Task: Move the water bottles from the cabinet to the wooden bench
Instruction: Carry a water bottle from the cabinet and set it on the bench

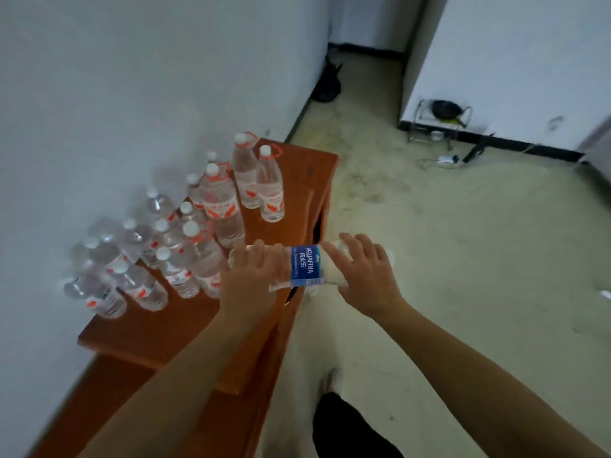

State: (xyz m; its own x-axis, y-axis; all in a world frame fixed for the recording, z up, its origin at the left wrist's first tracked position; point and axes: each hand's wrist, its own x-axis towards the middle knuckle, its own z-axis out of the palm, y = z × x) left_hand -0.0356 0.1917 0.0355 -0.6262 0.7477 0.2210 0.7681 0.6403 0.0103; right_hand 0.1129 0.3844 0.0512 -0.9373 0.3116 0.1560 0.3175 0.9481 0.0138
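Note:
A clear water bottle with a blue label point(305, 266) lies sideways in the air above the right edge of the wooden bench point(158, 328). My left hand point(251, 276) grips its left end, fingers curled over the top. My right hand point(365, 272) grips its right end. Several clear bottles with red labels and white caps point(211, 206) stand upright on the bench, against the white wall. The cabinet is not in view.
The bench stands along the white wall on the left. Pale floor spreads to the right. A metal rack with a black pan point(443, 117) and cables point(446, 159) lie by the far wall. My leg and shoe point(334, 383) are below.

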